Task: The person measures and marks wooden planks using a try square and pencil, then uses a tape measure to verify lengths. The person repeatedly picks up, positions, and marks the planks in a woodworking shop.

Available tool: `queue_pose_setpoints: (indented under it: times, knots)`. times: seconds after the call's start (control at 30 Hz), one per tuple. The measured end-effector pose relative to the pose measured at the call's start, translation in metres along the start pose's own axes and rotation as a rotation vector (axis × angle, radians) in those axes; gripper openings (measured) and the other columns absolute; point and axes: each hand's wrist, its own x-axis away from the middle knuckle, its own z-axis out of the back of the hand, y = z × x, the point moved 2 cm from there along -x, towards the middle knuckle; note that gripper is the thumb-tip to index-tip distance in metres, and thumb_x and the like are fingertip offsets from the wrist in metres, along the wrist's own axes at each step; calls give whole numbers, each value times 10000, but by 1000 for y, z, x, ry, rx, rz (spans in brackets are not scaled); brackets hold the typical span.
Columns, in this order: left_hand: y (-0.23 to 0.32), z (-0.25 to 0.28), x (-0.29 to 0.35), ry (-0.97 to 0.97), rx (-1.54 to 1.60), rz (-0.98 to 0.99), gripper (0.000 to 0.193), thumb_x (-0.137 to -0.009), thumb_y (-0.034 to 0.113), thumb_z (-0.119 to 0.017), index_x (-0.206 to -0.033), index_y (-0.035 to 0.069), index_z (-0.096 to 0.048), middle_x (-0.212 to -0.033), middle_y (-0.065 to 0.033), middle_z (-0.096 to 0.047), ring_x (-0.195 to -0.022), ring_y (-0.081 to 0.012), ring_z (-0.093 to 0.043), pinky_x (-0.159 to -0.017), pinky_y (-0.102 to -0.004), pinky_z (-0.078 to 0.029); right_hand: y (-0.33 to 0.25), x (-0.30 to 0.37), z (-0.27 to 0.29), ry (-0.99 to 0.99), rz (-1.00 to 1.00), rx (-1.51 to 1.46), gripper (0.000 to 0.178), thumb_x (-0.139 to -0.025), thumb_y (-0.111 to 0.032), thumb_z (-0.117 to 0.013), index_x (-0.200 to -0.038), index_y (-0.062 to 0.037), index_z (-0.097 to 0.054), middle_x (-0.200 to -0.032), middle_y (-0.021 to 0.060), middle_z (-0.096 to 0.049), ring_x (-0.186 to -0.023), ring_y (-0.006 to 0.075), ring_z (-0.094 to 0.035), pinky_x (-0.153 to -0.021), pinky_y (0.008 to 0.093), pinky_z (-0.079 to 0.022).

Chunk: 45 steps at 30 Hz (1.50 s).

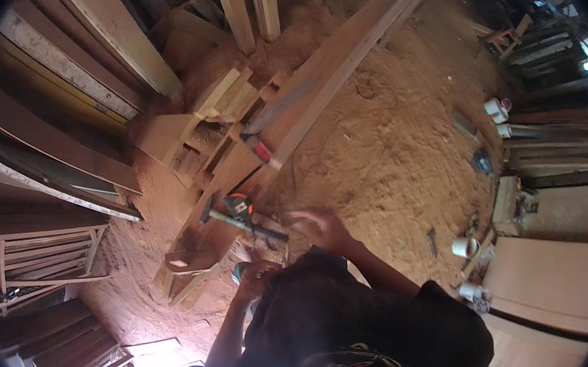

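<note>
My left hand is close in front of my body with its fingers curled; what they hold, if anything, is hidden. To its right, my right hand is raised beside the bench, slightly blurred, its fingers stretched toward the left. Between my hands and the long wooden bench lies a hammer, its head to the left. An orange and black tape measure rests against the hammer's far side. Farther up the bench is a red and dark hand tool, whose kind I cannot make out.
Stacked wood offcuts stand left of the bench. Tall boards lean at the far left. Sawdust covers the ground. On the right are white buckets, a blue object and large flat panels.
</note>
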Motion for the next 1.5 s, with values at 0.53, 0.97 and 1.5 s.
queue_pose_setpoints:
  times: [0.53,0.97,1.5]
  knots:
    - [122,-254,-264,-371,-230,49,367,-998,300,-688,-1267,51,-677,-1010,-57,-744,-941,-120,-681,-822,-304,-556,408,427,174,734,-1388,-692,194,-903,-274,-646,-1049,-165,-579,-852,68,-631,-675,248,-627,-593,415,-510]
    - [149,-294,-467,-218,353,211,423,-1019,333,-626,-1347,67,-600,-1192,-69,-708,-1070,-214,-676,-890,-374,-542,439,272,222,641,-849,-358,255,-869,-368,-749,-915,-125,-687,-748,41,-673,-677,160,-658,-611,415,-542]
    - [299,-257,-725,200,1296,133,1079,-848,837,-572,-1500,-5,-397,-1362,-167,-606,-1219,-287,-622,-983,-441,-494,515,-44,604,765,-954,-642,290,-975,-240,-658,-1203,-61,-656,-970,100,-726,-795,215,-719,-639,356,-578]
